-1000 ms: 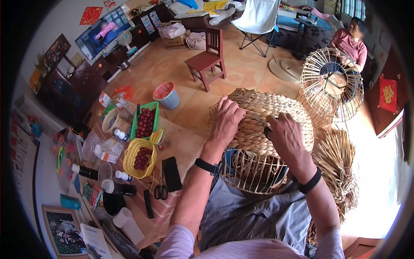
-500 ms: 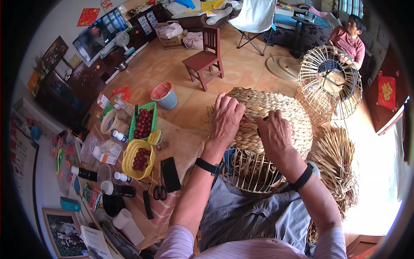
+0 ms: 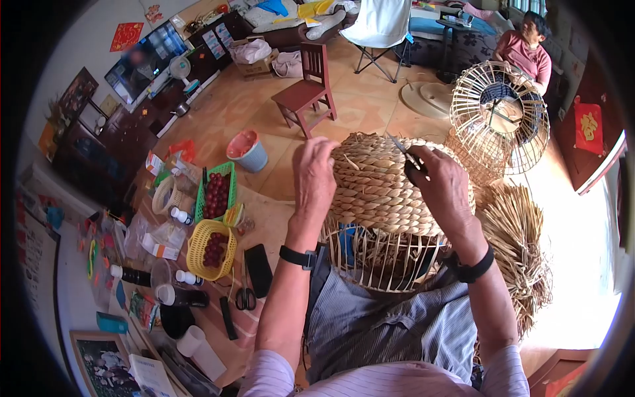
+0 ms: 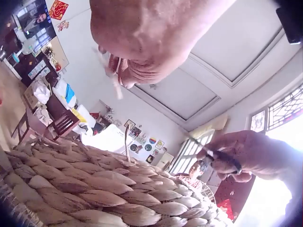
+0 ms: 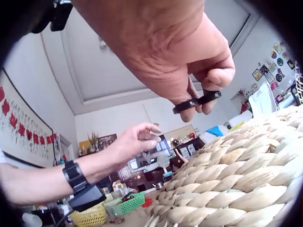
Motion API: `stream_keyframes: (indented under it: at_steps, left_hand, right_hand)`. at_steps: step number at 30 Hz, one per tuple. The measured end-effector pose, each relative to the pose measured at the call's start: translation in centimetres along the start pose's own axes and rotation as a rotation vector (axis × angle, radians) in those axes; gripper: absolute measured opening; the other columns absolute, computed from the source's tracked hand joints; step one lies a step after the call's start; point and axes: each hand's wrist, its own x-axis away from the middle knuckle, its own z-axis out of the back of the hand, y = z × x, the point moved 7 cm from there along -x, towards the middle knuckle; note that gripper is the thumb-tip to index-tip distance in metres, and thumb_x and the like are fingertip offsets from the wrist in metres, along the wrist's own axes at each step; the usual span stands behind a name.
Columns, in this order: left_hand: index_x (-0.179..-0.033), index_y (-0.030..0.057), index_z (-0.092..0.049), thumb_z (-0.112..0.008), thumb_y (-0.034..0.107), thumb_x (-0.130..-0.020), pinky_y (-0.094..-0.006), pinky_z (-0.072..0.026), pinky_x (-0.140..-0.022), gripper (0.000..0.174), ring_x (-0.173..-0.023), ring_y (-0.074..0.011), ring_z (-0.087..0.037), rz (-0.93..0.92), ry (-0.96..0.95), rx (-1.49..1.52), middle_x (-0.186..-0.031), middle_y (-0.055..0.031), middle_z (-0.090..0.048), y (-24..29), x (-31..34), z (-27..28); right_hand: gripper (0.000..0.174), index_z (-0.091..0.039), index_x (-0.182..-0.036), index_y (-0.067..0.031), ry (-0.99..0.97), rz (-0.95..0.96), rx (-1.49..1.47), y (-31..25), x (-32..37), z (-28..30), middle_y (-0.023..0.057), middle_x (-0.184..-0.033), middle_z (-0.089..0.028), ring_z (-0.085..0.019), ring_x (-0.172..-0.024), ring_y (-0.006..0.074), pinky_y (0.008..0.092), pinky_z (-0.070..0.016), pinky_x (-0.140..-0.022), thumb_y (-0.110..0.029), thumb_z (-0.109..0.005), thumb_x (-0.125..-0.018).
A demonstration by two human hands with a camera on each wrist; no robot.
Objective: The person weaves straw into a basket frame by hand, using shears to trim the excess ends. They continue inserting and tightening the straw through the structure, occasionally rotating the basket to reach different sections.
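Note:
A basket-like form with thick braided straw [image 3: 390, 192] over bare ribs [image 3: 377, 261] stands before the person's lap. Off its upper left edge, the left hand [image 3: 314, 175] is raised, its fingers curled. In the left wrist view those fingers pinch a short pale strip of straw [image 4: 115, 82]. Above the weave's right side, the right hand [image 3: 443, 185] holds scissors [image 3: 415, 165] with black handles, blades pointing up and left. Fingers pass through the black loops [image 5: 208, 98] in the right wrist view. A loose straw end [image 4: 128, 144] sticks up from the weave.
A bundle of dry straw [image 3: 512, 245] stands at the right. On the table at left lie a phone [image 3: 258, 270], other scissors [image 3: 245, 298], a yellow basket [image 3: 198, 248] and a green basket [image 3: 228, 192] of red fruit. Ahead, a seated person [image 3: 526, 53] has a bare frame [image 3: 463, 109].
The left hand has moved left, away from the weave. The right hand has moved up and right after dipping in over the weave, and the scissor blades now show.

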Motion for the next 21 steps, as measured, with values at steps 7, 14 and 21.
stream_keyframes:
  at_steps: [7,14,21]
  left_hand:
    - [-0.129,0.0065,-0.071,-0.065,-0.013,-0.095,-0.0471,-0.0571,-0.103,0.040,-0.121,-0.0383,-0.068,-0.026,-0.113,0.153,-0.133,-0.0145,-0.067,0.7,2.0,-3.4]
    - [-0.117,0.0058,-0.077,-0.071,-0.004,-0.097,-0.0478,-0.0603,-0.090,0.023,-0.106,-0.0376,-0.073,0.080,-0.277,0.109,-0.114,-0.0143,-0.072,-1.4,1.9,-5.6]
    - [-0.110,0.0041,-0.078,-0.077,-0.005,-0.092,-0.0479,-0.0586,-0.088,0.020,-0.102,-0.0387,-0.071,0.082,-0.215,0.091,-0.106,-0.0146,-0.069,-1.5,2.2,-5.8]
  right_hand:
    - [0.025,-0.078,-0.121,-0.0132,0.011,-0.037,-0.028,1.9,2.1,0.3,0.0129,-0.091,-0.072,-0.073,-0.088,0.0350,0.0476,-0.0565,-0.078,-0.023,-0.080,-0.098]
    - [0.027,-0.076,-0.121,-0.0150,-0.049,0.060,0.142,-0.8,2.4,-0.3,0.0101,-0.091,-0.068,-0.071,-0.092,0.0318,0.0468,-0.0565,-0.075,-0.023,-0.081,-0.095]
    - [0.028,-0.075,-0.120,-0.0124,-0.147,0.047,0.194,-1.0,1.4,-1.2,0.0160,-0.099,-0.068,-0.070,-0.101,0.0373,0.0507,-0.0553,-0.081,-0.020,-0.079,-0.093]
